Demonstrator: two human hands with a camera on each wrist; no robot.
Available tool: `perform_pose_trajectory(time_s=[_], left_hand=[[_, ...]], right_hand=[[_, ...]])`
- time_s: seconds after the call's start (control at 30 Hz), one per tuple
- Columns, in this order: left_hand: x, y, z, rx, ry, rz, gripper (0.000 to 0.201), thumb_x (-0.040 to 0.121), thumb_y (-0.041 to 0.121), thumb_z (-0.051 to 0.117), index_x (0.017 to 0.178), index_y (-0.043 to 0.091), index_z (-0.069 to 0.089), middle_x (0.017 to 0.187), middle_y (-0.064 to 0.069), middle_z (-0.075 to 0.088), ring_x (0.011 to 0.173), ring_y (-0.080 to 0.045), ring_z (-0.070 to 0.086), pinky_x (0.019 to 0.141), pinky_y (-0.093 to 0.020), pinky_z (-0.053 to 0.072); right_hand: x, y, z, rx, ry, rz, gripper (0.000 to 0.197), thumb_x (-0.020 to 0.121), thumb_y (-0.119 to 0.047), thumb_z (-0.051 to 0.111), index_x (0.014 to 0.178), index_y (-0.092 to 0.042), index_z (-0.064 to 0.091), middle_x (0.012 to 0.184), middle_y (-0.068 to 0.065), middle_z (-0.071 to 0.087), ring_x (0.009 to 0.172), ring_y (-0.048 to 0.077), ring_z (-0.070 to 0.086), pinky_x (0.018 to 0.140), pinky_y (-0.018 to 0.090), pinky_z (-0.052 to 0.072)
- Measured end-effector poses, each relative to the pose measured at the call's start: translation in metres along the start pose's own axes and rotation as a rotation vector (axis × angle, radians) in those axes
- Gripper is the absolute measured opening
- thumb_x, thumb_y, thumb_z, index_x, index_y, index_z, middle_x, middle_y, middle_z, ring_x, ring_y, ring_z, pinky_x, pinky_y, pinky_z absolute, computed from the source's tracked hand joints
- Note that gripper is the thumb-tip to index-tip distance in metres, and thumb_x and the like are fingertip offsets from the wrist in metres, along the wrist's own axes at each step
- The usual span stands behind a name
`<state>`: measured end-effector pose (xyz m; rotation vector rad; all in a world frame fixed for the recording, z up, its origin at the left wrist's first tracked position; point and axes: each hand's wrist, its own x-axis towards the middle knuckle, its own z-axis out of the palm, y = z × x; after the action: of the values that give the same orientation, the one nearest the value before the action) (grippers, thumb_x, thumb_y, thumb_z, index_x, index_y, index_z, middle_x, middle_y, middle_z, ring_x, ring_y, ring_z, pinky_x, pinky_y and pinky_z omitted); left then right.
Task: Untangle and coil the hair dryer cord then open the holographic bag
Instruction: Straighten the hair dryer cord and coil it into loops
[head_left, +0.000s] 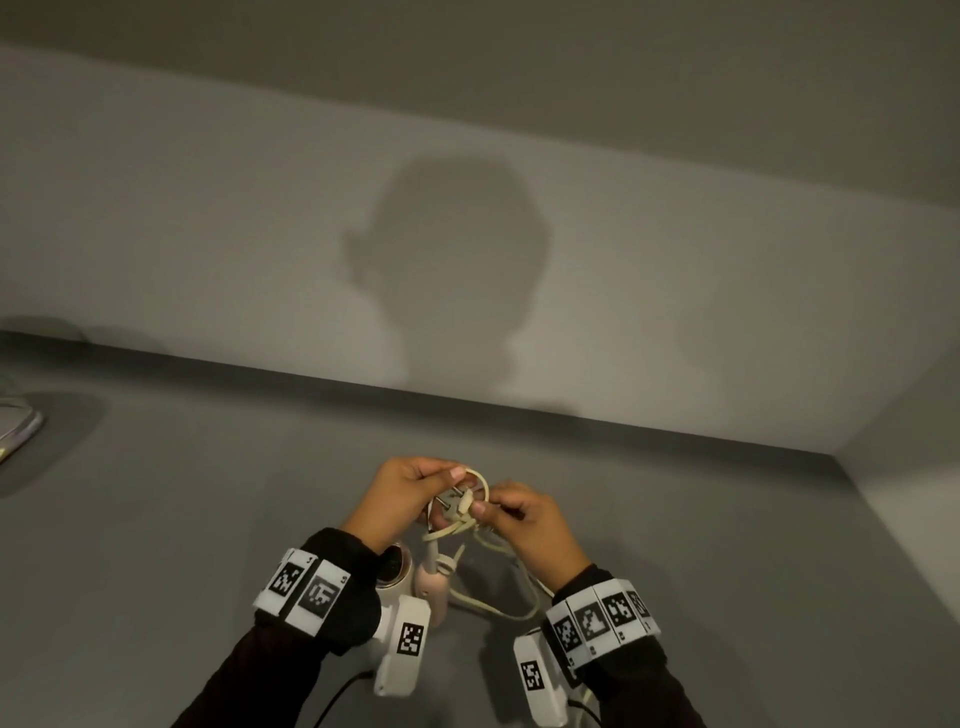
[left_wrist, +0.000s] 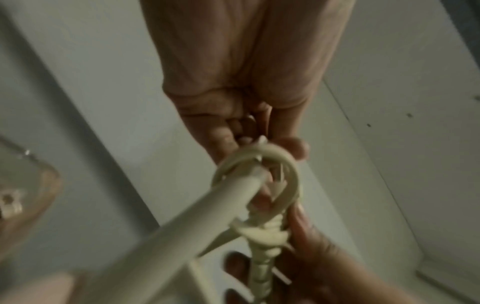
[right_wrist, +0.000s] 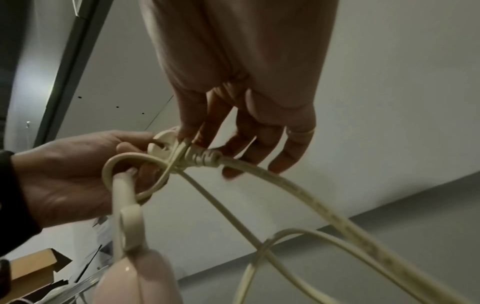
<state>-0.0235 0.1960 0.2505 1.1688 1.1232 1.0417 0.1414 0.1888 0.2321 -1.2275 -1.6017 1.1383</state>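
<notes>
Hair dryer (head_left: 415, 577) mostly hidden behind left wrist, holographic bag (head_left: 18, 428) cut off at left edge

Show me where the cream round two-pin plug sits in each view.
Head: cream round two-pin plug low centre, between both hands, pins pointing upper left.
Left wrist: only its ribbed neck shows, bottom centre, blurred.
Right wrist: round disc left of centre.
Shared landmark: the cream cord loop beside it.
</notes>
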Motion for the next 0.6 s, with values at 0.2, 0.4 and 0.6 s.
perform_pose_trajectory(time_s=[0.2, 0.4, 0.6], left_hand=[[0.007, -0.011, -0.006, -0.204, -0.063, -0.151, 0.019, 0.089, 0.011, 0.053, 0.089, 0.009, 0.071, 0.067, -0.001, 0.069, 0.041, -0.005, 0.046, 0.041, -0.015, 0.043], [0.004, -0.013, 0.003, 0.063, -0.160, 0.054, 0.041, 0.087, 0.000, 0.052, 0.108, 0.034, 0.059, 0.112, 0.009, 0.062, 0.094, -0.007, 0.062, 0.077, -0.017, 0.049], [-0.002, 0.001, 0.003, 0.479, -0.078, 0.310, 0.039, 0.073, 0.032, 0.073, 0.109, 0.039, 0.059, 0.120, 0.020, 0.049, 0.114, 0.002, 0.047, 0.096, -0.018, 0.037]], right_hand=[[-0.001, -0.003, 0.003, 0.205, -0.137, 0.171, 0.017, 0.091, -0.006, 0.047, 0.082, -0.014, 0.059, 0.074, 0.000, 0.062, 0.065, 0.004, 0.059, 0.068, 0.018, 0.049], [0.001, -0.010, 0.001, 0.357, 0.087, 0.154, 0.020, 0.092, -0.008, 0.045, 0.079, -0.011, 0.060, 0.057, -0.009, 0.061, 0.052, 0.002, 0.050, 0.053, 0.013, 0.041], [0.003, -0.015, -0.002, 0.192, 0.148, 0.142, 0.022, 0.091, -0.010, 0.049, 0.074, -0.014, 0.062, 0.061, -0.002, 0.055, 0.048, -0.001, 0.047, 0.051, 0.013, 0.040]])
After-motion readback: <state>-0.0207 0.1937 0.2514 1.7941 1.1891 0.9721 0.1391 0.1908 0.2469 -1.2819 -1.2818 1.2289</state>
